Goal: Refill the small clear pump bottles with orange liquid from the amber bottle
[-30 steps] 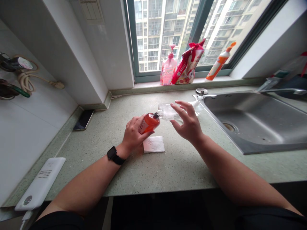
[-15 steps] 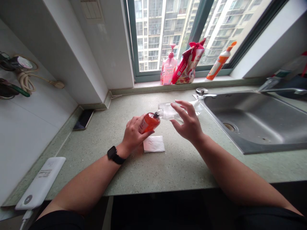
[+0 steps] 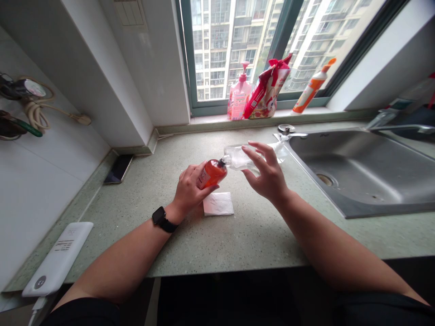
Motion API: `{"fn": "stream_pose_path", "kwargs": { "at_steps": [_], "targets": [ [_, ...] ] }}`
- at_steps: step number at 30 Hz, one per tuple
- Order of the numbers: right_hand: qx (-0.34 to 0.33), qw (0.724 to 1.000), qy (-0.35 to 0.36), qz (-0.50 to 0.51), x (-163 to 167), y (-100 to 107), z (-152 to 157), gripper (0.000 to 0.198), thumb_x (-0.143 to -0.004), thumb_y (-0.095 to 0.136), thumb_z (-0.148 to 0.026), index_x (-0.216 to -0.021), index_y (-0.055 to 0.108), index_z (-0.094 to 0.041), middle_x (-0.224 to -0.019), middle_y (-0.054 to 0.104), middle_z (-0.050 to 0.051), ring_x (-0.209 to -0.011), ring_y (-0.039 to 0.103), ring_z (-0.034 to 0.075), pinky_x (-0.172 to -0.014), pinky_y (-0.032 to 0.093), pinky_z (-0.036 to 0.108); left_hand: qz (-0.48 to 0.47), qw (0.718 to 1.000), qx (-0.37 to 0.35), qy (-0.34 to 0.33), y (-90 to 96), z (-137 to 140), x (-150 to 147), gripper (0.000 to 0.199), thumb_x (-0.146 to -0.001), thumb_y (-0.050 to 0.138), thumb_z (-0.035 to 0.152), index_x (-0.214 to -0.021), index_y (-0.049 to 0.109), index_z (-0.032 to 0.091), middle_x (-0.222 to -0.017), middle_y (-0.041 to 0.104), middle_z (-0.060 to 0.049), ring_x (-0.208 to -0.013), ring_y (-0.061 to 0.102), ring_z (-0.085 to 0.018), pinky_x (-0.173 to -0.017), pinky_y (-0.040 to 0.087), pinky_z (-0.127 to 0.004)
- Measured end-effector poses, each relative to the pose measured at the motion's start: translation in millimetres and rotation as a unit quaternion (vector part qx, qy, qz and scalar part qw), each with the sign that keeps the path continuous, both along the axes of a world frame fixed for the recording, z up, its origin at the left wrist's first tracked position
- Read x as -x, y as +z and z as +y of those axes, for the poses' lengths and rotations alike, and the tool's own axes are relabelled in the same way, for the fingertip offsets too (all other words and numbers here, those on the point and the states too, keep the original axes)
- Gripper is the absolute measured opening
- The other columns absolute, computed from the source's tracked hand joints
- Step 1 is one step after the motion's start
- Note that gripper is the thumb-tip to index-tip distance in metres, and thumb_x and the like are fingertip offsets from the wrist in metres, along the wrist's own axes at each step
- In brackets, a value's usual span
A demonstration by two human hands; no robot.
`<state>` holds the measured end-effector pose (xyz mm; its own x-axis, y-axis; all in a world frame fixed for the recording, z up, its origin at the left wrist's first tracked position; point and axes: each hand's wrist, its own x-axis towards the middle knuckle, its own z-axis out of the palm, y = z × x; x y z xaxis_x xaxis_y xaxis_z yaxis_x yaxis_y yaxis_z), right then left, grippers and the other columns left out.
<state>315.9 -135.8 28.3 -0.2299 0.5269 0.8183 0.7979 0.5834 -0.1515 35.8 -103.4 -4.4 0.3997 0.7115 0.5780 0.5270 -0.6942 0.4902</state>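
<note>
One orange bottle (image 3: 217,175) in left hand (image 3: 187,188), label (image 3: 203,178) unreadable.

And here the rear of the red bottle (image 3: 217,172) and part of its label (image 3: 203,179) are covered by the left hand (image 3: 190,188), the far part of the clear bottle (image 3: 237,158) is masked by the right hand (image 3: 268,174), and whether the two are actually touching can't be made out! A corner of the folded tissue (image 3: 219,205) is hidden by the left hand, while the power bank (image 3: 64,260) carries print too fine to be read, its cable (image 3: 35,308) cut off by the bottom edge! Up top, the window (image 3: 234,45) is cropped, and over right, the dark shape (image 3: 418,120) behind the sink (image 3: 367,174) is blurred!
</note>
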Motion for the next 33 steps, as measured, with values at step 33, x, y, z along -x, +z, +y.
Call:
{"fn": "stream_pose_path", "kwargs": {
  "at_steps": [33],
  "targets": [
    [-0.006,1.000,0.004,-0.008,-2.0,-0.9,0.8,0.097,-0.089,0.067,-0.004,-0.169,0.034,-0.048,-0.159,0.051,0.007,-0.142,0.057,0.036,-0.114,0.059,0.061,0.001,1.000,-0.007,-0.004,-1.0,0.9,0.6,0.080,-0.093,0.075,0.067,-0.158,0.051,0.025,-0.130,0.068,-0.012,-0.119,0.065,-0.031,-0.105,0.054,-0.048]
  ]
}}
